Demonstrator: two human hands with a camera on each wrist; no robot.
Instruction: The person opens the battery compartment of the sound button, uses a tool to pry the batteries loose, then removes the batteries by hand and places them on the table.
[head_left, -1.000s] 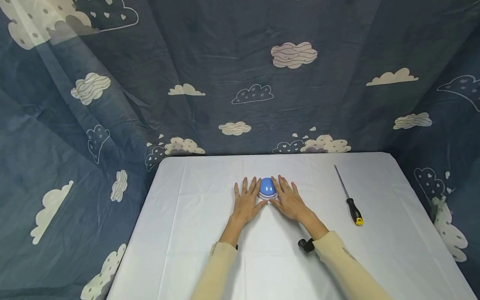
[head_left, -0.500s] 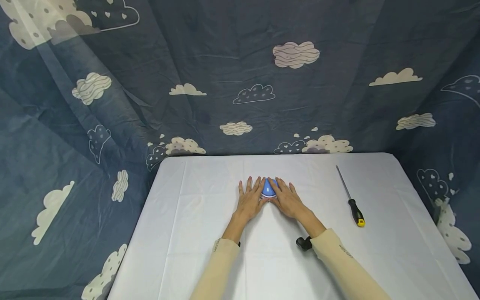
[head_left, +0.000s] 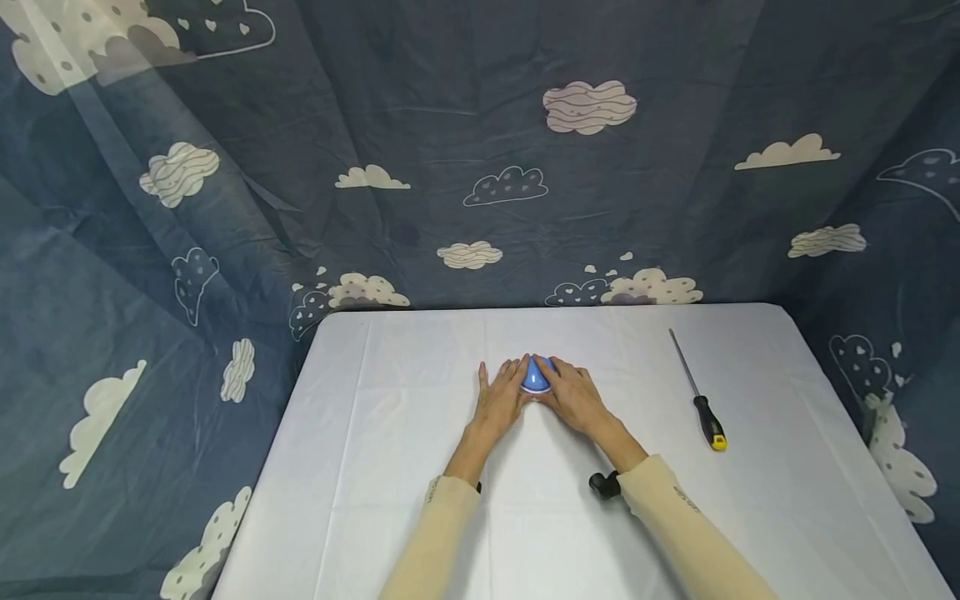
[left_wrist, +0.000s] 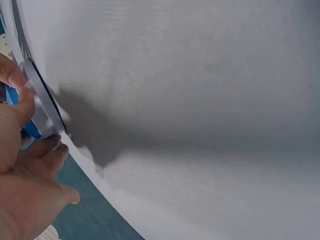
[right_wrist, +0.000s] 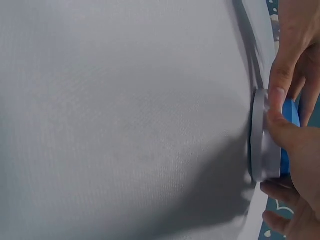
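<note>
A round push button (head_left: 536,377) with a glossy blue dome and a pale base sits on the white table, between both hands. My left hand (head_left: 497,406) grips its left side, thumb at the near side of the base. From the right, my right hand (head_left: 581,402) grips it too, with fingers over the edge of the dome. In the left wrist view the grey-white base (left_wrist: 47,107) shows between thumb and fingers. The right wrist view has both thumbs meeting on the near side of the base (right_wrist: 259,140); the far side is hidden.
A screwdriver (head_left: 707,419) with a black and yellow handle lies on the right of the white-covered table (head_left: 390,467), its shaft pointing away. Dark blue curtains (head_left: 420,108) with cloud prints hang behind and at both sides. A black wrist-camera mount (head_left: 604,485) juts from the right sleeve.
Both hands have moved inward onto the push button, thumbs coming together. Their fingers, straight and spread a second ago, now bend around its sides. The screwdriver stays put.
</note>
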